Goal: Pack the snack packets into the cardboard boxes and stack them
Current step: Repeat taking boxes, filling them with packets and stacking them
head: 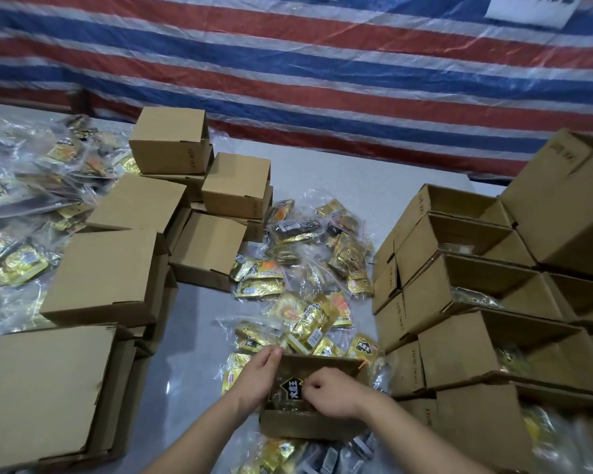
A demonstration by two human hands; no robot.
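Open cardboard box (pixel 308 422) sits at near centre of the grey table (pixel 339 172), both hands working in it. Left hand (pixel 257 374) on the box's left side, fingers curled over the far-left corner of the rim, gripping it. Right hand (pixel 329 391) over the box mouth, fingers bent down, pinching a clear bagged snack packet (pixel 290 388) with a black-and-gold label; the packet lies inside the box, between the two hands.

Just beyond the hands: loose heap of gold snack packets in clear bags (pixel 302 285), spread across the table's middle, the nearest ones touching the box's far wall. More packets (pixel 288 456) lie under and in front of the box, nearer than the wrists.

Left of the left hand: closed cardboard boxes (pixel 117 268) in stacks, running from the near edge to the far side. Farther left, another pile of bagged packets (pixel 24 206), blurred.

Right of the right hand: stack of open boxes (pixel 459 302) in stepped tiers, lids up, plastic-wrapped contents showing in several; exact contents not readable. A larger carton (pixel 569 206) tops the far-right end.

Behind everything: red, white and blue striped tarp (pixel 322 63) as backdrop.
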